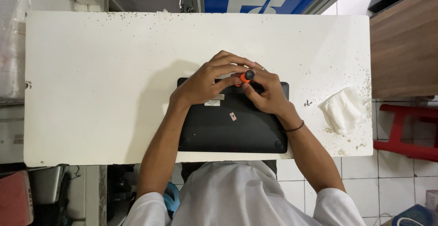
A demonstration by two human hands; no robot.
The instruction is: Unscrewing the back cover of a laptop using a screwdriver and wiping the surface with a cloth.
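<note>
Head view looks straight down, so nearest to the person at the bottom centre of the frame is a black laptop (232,125) lying bottom-up, its near edge just about level with the near edge of the white table (91,93). Both hands meet over its far edge at frame centre. The right hand (267,91) is curled around an orange-and-black screwdriver (247,76), fingers pinched on the handle, which stands roughly upright on the laptop. The left hand (205,82) is half closed, fingers bent over the top toward the handle and touching it; can't tell how firmly it grips. Loads of bare tabletop to the left and beyond the hands. At right, a couple of tiny screws (308,103) sit beside a crumpled white cloth (343,109) near the table's right edge. A red stool (406,132) stands off that edge.
</note>
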